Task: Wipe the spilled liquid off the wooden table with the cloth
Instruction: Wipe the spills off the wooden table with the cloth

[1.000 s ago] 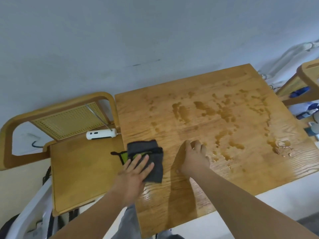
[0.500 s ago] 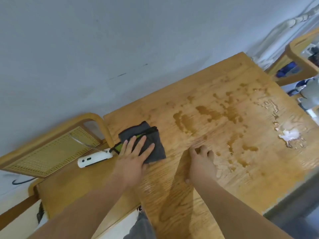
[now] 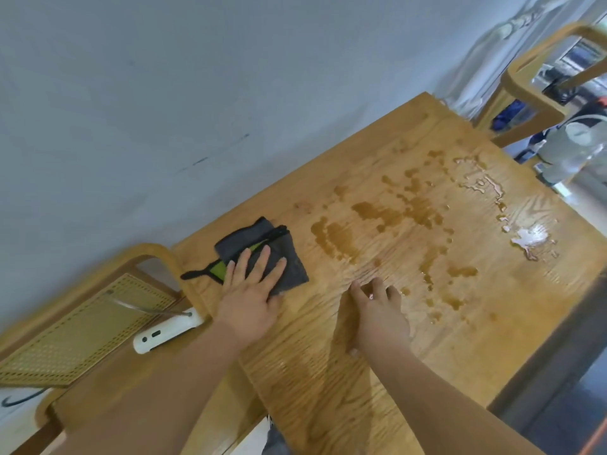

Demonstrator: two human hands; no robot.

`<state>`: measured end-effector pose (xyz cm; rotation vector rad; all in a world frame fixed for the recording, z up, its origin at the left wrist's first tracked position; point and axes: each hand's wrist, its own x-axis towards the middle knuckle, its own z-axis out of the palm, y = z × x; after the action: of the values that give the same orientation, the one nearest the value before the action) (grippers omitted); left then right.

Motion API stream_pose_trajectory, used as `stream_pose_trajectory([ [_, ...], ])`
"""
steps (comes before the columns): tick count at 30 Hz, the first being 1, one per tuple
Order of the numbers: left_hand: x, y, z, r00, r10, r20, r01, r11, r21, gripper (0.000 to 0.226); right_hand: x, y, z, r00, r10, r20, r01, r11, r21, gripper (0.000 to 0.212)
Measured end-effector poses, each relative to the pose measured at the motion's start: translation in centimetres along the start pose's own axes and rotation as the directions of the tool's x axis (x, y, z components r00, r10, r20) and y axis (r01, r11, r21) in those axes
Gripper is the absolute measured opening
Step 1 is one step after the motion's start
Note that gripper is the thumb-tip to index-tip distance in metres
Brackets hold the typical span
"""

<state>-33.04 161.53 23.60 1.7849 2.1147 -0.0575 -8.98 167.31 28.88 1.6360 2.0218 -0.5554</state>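
Note:
A folded dark grey cloth (image 3: pixel 253 244) with a green and black strip lies at the left end of the wooden table (image 3: pixel 361 372). My left hand (image 3: pixel 251 293) presses flat on the cloth with straight, spread fingers. My right hand (image 3: pixel 377 310) rests on the bare wood to the right of it, fingertips down beside the nearest drops. Spilled liquid (image 3: pixel 394 218) spreads in brown patches and droplets over the middle of the table. A shinier puddle (image 3: pixel 530 239) lies toward the right edge.
A wooden chair with a cane back (image 3: pixel 82 326) stands against the table's left end, with a white device with a thin metal rod (image 3: pixel 167 331) on its seat. Another wooden chair (image 3: pixel 538 93) and clutter stand beyond the far right corner. A pale wall runs behind.
My left hand has slid the cloth away from me along the table's left end. My right hand has stayed in place. The view has tilted and swung.

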Motion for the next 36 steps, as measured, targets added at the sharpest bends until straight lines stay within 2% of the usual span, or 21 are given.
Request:
stream_pose_trajectory([
  [1,-0.8,1.8,0.6,1.0,-0.028,0.009,0.028,0.999,-0.018,0.061,-0.2,0.1,0.1,1.0,-0.006,-0.004,0.006,1.0,-0.005,0.134],
  [2,-2.1,3.4,1.1,0.999,0.016,0.042,-0.015,1.0,-0.014,0.062,-0.5,0.2,0.1,1.0,-0.008,-0.007,0.008,1.0,-0.004,0.134],
  [4,-4.5,4.0,2.2,0.968,0.241,0.077,-0.243,0.97,0.022,0.064,-0.6,0.3,0.1,1.0,-0.009,-0.016,0.009,1.0,-0.008,0.133],
  [7,-3.7,-0.6,1.7,0.825,0.552,0.121,-0.564,0.818,0.11,0.068,-0.7,0.0,-0.3,1.0,-0.021,-0.004,0.021,0.999,-0.025,0.134],
  [8,-2.9,-2.4,1.3,0.821,0.558,0.119,-0.57,0.807,0.152,0.07,-0.8,-0.2,-0.4,1.0,-0.018,0.002,0.018,0.999,-0.027,0.134],
  [9,-2.3,-3.8,0.8,0.873,0.479,0.091,-0.487,0.86,0.151,0.072,-0.8,-0.5,-0.7,1.0,-0.015,-0.006,0.014,1.0,-0.026,0.132],
  [11,-2.5,-4.1,0.0,0.984,0.176,0.007,-0.176,0.982,0.066,0.073,-0.8,-1.4,-1.4,0.999,-0.032,-0.04,0.031,0.999,-0.021,0.127],
  [12,-3.1,-3.2,0.1,0.999,0.053,-0.009,-0.052,0.999,0.011,0.071,-0.6,-2.0,-1.9,0.997,-0.065,-0.051,0.064,0.998,-0.014,0.123],
  [13,-4.0,-2.2,0.5,1.0,0.007,-0.009,-0.007,1.0,-0.019,0.068,-0.4,-2.7,-2.4,0.992,-0.111,-0.051,0.111,0.994,-0.005,0.119],
  [14,-5.0,-1.4,0.8,0.999,0.034,0.004,-0.034,0.999,-0.023,0.067,-0.1,-3.6,-2.8,0.986,-0.163,-0.042,0.163,0.987,0.004,0.116],
  [16,-6.1,-2.1,0.7,0.978,0.197,0.066,-0.197,0.98,-0.016,0.068,0.7,-5.3,-3.4,0.967,-0.252,-0.023,0.252,0.968,-0.014,0.113],
  [18,-5.2,-5.1,-0.1,0.938,0.331,0.103,-0.337,0.941,0.041,0.066,1.7,-6.7,-3.2,0.956,-0.292,-0.027,0.29,0.954,-0.07,0.115],
  [19,-4.5,-6.5,-0.8,0.931,0.345,0.118,-0.354,0.933,0.062,0.065,2.1,-7.2,-3.0,0.955,-0.296,-0.035,0.291,0.952,-0.1,0.117],
  [21,-2.6,-8.6,-1.9,0.951,0.294,0.094,-0.302,0.949,0.089,0.065,2.7,-7.8,-2.6,0.958,-0.283,-0.037,0.276,0.952,-0.129,0.12],
  [23,-0.3,-8.9,-2.9,0.982,0.162,0.098,-0.17,0.982,0.079,0.061,3.0,-8.0,-2.4,0.966,-0.26,-0.01,0.257,0.959,-0.123,0.121],
  [28,3.9,-3.9,-2.7,0.993,-0.115,-0.003,0.114,0.986,-0.119,0.064,3.3,-8.3,-2.5,0.976,-0.219,0.024,0.22,0.971,-0.092,0.118],
  [30,3.0,-2.0,-1.8,0.998,-0.056,0.001,0.055,0.994,-0.099,0.065,3.4,-8.4,-2.4,0.978,-0.208,0.023,0.21,0.973,-0.1,0.111],
  [32,1.9,-2.7,-1.4,0.986,0.162,0.05,-0.159,0.985,-0.061,0.065,3.6,-8.6,-2.3,0.979,-0.204,0.002,0.203,0.974,-0.097,0.1],
  [34,2.5,-6.3,-2.1,0.927,0.363,0.09,-0.361,0.932,-0.038,0.066,3.9,-8.7,-2.2,0.977,-0.215,-0.005,0.214,0.974,-0.076,0.099],
  [35,3.4,-8.3,-2.6,0.908,0.408,0.1,-0.409,0.912,-0.004,0.067,4.0,-8.8,-2.2,0.977,-0.214,0.001,0.214,0.975,-0.061,0.102],
  [36,4.5,-9.9,-2.9,0.916,0.388,0.103,-0.393,0.919,0.027,0.067,4.1,-8.8,-2.3,0.978,-0.21,0.007,0.21,0.977,-0.047,0.106],
])
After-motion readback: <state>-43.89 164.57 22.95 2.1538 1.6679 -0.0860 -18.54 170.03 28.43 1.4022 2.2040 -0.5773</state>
